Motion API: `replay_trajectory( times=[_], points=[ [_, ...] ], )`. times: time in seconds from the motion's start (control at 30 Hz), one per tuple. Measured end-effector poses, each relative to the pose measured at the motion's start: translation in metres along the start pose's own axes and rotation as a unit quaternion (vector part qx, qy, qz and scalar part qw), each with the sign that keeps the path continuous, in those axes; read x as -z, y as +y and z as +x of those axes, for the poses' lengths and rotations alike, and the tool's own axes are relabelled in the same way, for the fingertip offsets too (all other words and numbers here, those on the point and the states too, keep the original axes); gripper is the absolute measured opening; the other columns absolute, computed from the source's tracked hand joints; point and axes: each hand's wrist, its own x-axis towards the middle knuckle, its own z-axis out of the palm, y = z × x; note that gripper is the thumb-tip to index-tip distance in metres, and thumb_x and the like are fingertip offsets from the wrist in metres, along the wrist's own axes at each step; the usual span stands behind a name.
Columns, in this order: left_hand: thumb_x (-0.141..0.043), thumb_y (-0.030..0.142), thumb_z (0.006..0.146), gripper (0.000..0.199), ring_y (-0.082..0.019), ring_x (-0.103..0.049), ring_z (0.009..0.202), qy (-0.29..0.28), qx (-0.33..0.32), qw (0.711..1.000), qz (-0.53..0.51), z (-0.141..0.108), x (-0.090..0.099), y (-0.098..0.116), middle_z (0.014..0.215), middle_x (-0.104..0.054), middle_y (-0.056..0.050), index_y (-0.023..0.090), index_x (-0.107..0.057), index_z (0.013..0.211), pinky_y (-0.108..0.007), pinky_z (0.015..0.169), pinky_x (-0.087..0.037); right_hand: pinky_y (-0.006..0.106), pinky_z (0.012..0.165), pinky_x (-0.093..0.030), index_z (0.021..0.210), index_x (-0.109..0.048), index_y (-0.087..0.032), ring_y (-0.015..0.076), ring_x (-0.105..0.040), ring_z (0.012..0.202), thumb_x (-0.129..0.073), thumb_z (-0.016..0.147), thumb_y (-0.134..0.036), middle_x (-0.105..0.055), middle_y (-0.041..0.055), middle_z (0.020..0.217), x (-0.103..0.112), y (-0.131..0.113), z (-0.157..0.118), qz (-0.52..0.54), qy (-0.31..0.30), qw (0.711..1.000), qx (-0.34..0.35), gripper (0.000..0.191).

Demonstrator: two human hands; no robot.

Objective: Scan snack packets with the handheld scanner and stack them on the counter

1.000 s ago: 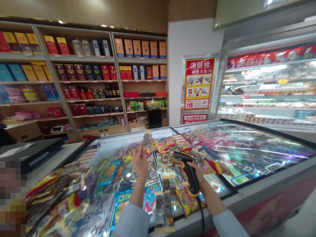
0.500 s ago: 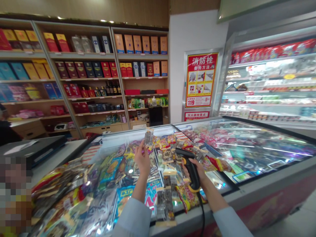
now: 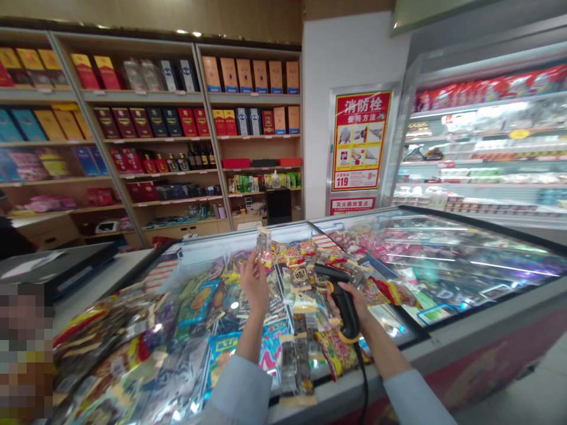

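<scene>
Pinched in the fingers of my left hand (image 3: 254, 283) is a small clear snack packet (image 3: 264, 245), held upright above the freezer's glass top. My right hand (image 3: 354, 304) grips a black and yellow barcode scanner (image 3: 345, 307) by its handle. The scanner's head points left, towards the packet, and its cable hangs down over the freezer's front edge. Below and between my hands, several snack packets (image 3: 295, 360) lie on the glass, with a red and yellow snack bag (image 3: 334, 354) under the scanner. Most of the held packet's lower end is hidden by my fingers.
A large heap of snack packets (image 3: 110, 348) covers the left part of the chest freezer (image 3: 478, 319). Beside it stands a counter with a black device (image 3: 57, 268). Shelves of boxes (image 3: 153, 123) line the back wall; a lit fridge (image 3: 482, 141) stands at the right.
The packet in my left hand has turned a little and now stands more upright, shifted slightly left. My right hand keeps the scanner almost where it was. The view has shifted slightly.
</scene>
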Motion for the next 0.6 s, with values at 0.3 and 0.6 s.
replay_trajectory(
  times=[0.3,0.6],
  points=[
    [-0.05,0.034,0.087,0.033,-0.01,-0.056,0.066,-0.006,0.001,1.0,0.002,-0.0008,0.0001,-0.0015,0.082,-0.056,-0.003,0.021,-0.065,0.113,-0.021,0.059,-0.048,0.019,0.033,-0.034,0.084,-0.062,-0.014,0.0101,-0.046,0.037,-0.061,0.068,-0.048,-0.055,0.0004,0.051,-0.0027,-0.0018,-0.0016,-0.008,-0.017,1.0,0.004,0.038],
    [-0.048,0.034,0.088,0.033,-0.01,-0.056,0.068,-0.013,0.016,1.0,-0.022,-0.0004,-0.0037,-0.0041,0.084,-0.056,-0.004,0.021,-0.065,0.113,-0.022,0.062,-0.05,0.02,0.034,-0.033,0.086,-0.059,-0.016,0.01,-0.042,0.038,-0.06,0.067,-0.046,-0.052,0.0002,0.052,-0.0092,-0.0071,-0.0046,-0.015,-0.029,0.999,0.041,0.036]
  ],
)
